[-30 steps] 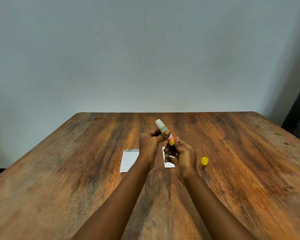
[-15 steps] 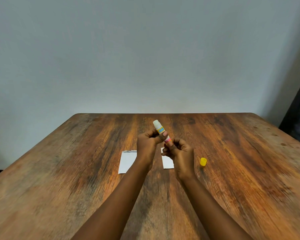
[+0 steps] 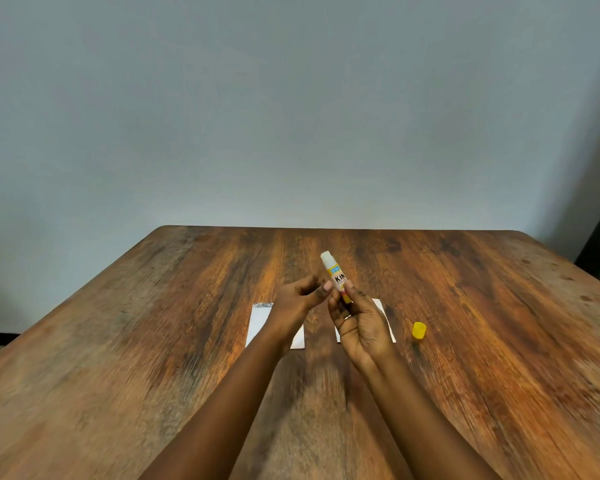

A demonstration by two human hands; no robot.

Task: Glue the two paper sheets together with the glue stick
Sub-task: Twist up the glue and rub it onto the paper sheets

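left grip [image 3: 298, 302] seemingly loosened, glue stick [image 3: 336, 276] steeper

We hold the uncapped glue stick [image 3: 334, 273] nearly upright in our right grip [image 3: 361, 323], with our left grip [image 3: 293, 303] loosely curled just beside it. Left paper sheet [image 3: 257, 323], right paper sheet [image 3: 388, 332] and yellow cap [image 3: 419, 330] lie on the table [image 3: 153, 341].

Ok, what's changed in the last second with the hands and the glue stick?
The left hand has let go of the glue stick, its thumb close beside it. The right hand alone grips the lower end, and the stick stands a little more upright. Unchanged: the left sheet and right sheet lie flat on the table, the yellow cap to their right.
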